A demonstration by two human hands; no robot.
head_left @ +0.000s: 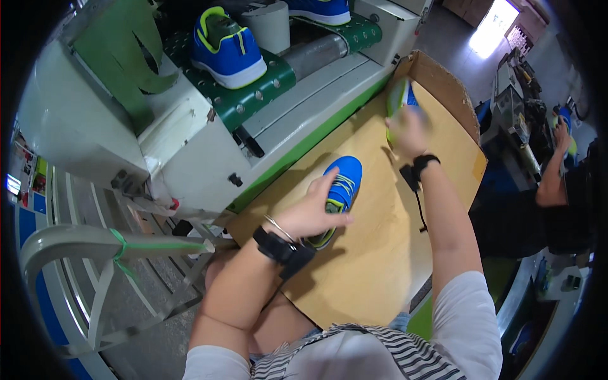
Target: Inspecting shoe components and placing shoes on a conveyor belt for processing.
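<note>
A blue sports shoe [348, 175] with yellow-green laces lies on the tan board [373, 253] in front of me, toe pointing away. My left hand [310, 212] is over its heel end with thumb and fingers spread to either side; the fingers are apart. Farther off to the right, my right hand [410, 132], smeared by motion, grips a second blue shoe [399, 98] with yellow-green edging at its near end. That shoe is blurred too, and my hand covers part of it.
Behind the board stands a pale machine with a green perforated conveyor [278, 79], carrying a blue shoe [229, 50] and part of another [323, 11]. A cardboard wall [446, 85] rims the board's far right. A metal rail [158, 247] is at left; a co-worker's arm [552, 180] shows at right.
</note>
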